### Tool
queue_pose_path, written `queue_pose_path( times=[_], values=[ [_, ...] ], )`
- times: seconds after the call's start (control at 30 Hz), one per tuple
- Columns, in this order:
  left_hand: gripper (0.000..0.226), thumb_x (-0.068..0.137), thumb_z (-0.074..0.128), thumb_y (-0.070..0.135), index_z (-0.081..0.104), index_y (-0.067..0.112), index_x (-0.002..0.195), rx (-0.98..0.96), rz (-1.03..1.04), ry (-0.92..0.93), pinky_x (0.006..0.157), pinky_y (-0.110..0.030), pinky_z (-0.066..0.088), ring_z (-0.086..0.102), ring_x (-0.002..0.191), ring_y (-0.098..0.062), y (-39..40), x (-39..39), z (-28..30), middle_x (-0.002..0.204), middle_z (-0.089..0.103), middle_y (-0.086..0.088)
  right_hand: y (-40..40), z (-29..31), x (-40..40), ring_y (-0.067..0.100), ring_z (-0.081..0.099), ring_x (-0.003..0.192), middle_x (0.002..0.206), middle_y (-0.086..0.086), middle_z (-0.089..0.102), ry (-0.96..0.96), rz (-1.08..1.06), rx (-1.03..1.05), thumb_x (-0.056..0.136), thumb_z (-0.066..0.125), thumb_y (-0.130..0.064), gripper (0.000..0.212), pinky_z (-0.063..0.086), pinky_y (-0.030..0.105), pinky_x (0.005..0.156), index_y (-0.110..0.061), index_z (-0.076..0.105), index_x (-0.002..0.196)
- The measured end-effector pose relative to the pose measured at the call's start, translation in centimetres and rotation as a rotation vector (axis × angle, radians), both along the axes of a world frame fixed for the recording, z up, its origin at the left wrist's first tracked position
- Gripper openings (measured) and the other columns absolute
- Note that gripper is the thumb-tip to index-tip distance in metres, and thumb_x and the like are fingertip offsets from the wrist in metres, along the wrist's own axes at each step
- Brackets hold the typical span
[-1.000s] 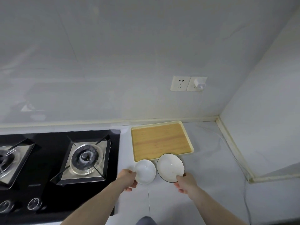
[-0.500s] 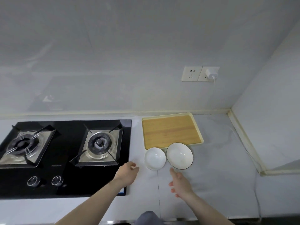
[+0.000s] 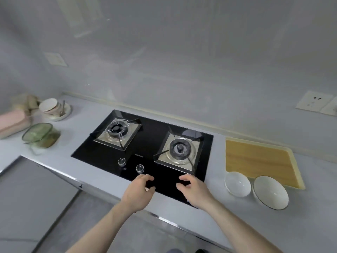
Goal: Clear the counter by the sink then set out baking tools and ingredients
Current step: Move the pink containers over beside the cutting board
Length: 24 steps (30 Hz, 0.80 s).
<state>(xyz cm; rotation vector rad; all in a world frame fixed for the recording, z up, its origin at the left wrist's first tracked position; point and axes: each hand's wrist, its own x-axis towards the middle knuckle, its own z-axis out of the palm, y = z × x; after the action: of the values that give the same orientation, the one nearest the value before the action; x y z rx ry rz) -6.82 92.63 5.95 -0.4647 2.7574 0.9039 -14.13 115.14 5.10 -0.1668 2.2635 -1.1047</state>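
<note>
Both hands' fingers [image 3: 148,178] loosely curled, empty; green glass bowl [image 3: 41,135] far left of them looks fragile, slippery—grip its rim two-handed.

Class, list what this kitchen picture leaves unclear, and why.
- Head view: contents of the green glass bowl are smeared by motion blur.
- The pink object is cut off by the left edge.
- The white wall socket is cropped by the right edge.
- Markings on the stove knobs are too small to read.
</note>
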Motion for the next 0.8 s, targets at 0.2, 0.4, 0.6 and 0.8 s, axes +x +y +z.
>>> queue_pose_path(
  times=[0.2,0.4,0.6,0.8],
  values=[
    [0.036,0.094,0.059,0.031,0.059,0.029,0.13,-0.068,0.158,0.095,0.096,-0.022,0.044,0.058,0.114,-0.007,-11.5,7.9,2.9,0.138,0.051,0.013,-12.6,3.8,3.4,0.009,0.054,0.122,0.136,-0.017,0.051,0.112,0.205,-0.055,0.092,0.062,-0.047,0.045,0.044,0.026,0.093,-0.034,0.057,0.135],
    [0.036,0.091,0.06,0.032,0.061,0.03,0.127,-0.14,0.281,0.141,0.105,-0.027,0.043,0.055,0.123,-0.012,-21.4,15.9,4.9,0.135,0.053,0.013,-23.7,6.4,7.7,0.005,0.05,0.123,0.132,-0.02,0.049,0.172,0.353,-0.105,0.093,0.061,-0.043,0.044,0.043,0.027,0.096,-0.036,0.056,0.136],
    [0.034,0.092,0.06,0.032,0.06,0.032,0.126,-0.138,0.418,0.163,0.096,-0.025,0.044,0.057,0.112,-0.008,-28.7,21.6,6.3,0.136,0.051,0.014,-32.3,8.4,11.1,0.002,0.05,0.122,0.135,-0.021,0.047,0.238,0.49,-0.132,0.094,0.061,-0.043,0.042,0.04,0.024,0.092,-0.038,0.054,0.135],
    [0.036,0.092,0.062,0.034,0.06,0.031,0.127,-0.157,0.543,0.216,0.098,-0.027,0.043,0.053,0.123,-0.013,-34.2,24.8,7.4,0.14,0.05,0.013,-39.7,9.9,11.7,0.0,0.05,0.122,0.136,-0.024,0.046,0.278,0.617,-0.161,0.093,0.061,-0.045,0.042,0.043,0.025,0.093,-0.042,0.053,0.134]
  ],
)
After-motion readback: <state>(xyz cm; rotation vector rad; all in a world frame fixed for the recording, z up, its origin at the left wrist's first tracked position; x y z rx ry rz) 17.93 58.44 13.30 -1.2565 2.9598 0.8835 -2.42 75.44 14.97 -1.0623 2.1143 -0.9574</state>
